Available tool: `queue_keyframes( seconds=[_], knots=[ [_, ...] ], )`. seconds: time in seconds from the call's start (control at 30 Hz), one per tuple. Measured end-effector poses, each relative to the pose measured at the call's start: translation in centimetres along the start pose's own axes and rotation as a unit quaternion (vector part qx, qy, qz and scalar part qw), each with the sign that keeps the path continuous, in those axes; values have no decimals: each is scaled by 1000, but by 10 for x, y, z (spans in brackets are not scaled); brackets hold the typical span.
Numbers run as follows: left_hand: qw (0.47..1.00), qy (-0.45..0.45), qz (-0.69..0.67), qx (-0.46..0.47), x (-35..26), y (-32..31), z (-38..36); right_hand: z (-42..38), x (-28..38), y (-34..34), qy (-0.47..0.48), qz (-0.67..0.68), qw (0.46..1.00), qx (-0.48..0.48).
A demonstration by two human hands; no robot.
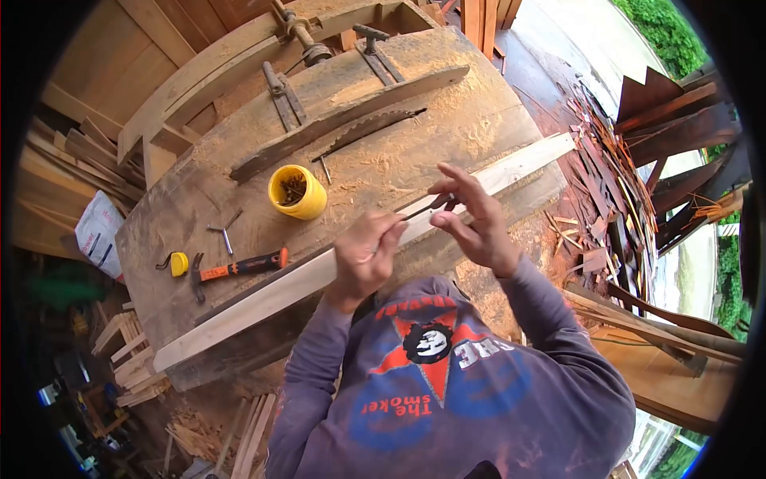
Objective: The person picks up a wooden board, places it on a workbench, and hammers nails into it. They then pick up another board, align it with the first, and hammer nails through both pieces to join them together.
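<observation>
A thin dark rod-like tool (418,213) spans the gap between my hands; its exact kind cannot be made out. My left hand (365,259) is closed around its near end, above a long pale wooden board (263,299). At the other end, my right hand (477,217) pinches its dark part between thumb and finger, with the other fingers raised and apart. The board lies slantwise along the bench's near side. Left of my hands stands a yellow cup (313,203) of nails or screws. An orange and black claw hammer (239,267) rests close to the board.
On the sawdust-strewn workbench (447,112) lie a curved wooden piece (351,120), a toothed blade (367,136), a metal T-shaped tool (227,231) and a small yellow object (179,263). A white bag (100,231) stands at left. Wood scraps (598,176) pile up at right.
</observation>
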State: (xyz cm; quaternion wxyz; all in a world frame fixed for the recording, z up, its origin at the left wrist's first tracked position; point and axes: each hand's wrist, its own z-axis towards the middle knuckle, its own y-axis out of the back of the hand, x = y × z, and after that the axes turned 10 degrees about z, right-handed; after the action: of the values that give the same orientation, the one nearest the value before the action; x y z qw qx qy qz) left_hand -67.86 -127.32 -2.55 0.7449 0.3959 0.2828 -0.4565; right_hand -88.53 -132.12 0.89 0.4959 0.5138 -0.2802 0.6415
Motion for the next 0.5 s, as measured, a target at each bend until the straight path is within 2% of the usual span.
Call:
queue_keyframes(
  seconds=[0.03, 0.1, 0.17, 0.2, 0.27, 0.3, 0.33, 0.4, 0.47, 0.5],
  knots=[
    [999, -24, 21, 4, 5, -11, -2, -4, -5, -6, -2, -1, 1000, 2],
    [998, -46, 40, -1, 11, -16, 1, -9, -21, -9, -84, -18, 995, -50],
    [990, -58, 65, 114, 14, -8, 8, -12, -23, -2, -69, -16, 996, -45],
    [990, -56, 65, 116, 9, -5, 10, -15, -22, 0, -57, -10, 997, -51],
    [947, -93, 257, 167, -2, -3, 20, -9, -20, 7, -73, -20, 995, -71],
    [929, -57, 301, 208, 4, -3, 10, -7, -20, 12, -72, -92, 992, -46],
    [929, -59, 298, 209, 10, -5, 4, -6, -19, 16, -72, -163, 984, -20],
    [875, 37, 366, 314, 19, -8, -6, -5, -20, 15, -80, -176, 981, 0],
    [880, 36, 362, 306, 25, -11, -13, -5, -29, 11, -16, -199, 980, 5],
    [885, 33, 360, 294, 26, -11, -14, -6, -31, 9, -39, -183, 982, -6]
  ],
)
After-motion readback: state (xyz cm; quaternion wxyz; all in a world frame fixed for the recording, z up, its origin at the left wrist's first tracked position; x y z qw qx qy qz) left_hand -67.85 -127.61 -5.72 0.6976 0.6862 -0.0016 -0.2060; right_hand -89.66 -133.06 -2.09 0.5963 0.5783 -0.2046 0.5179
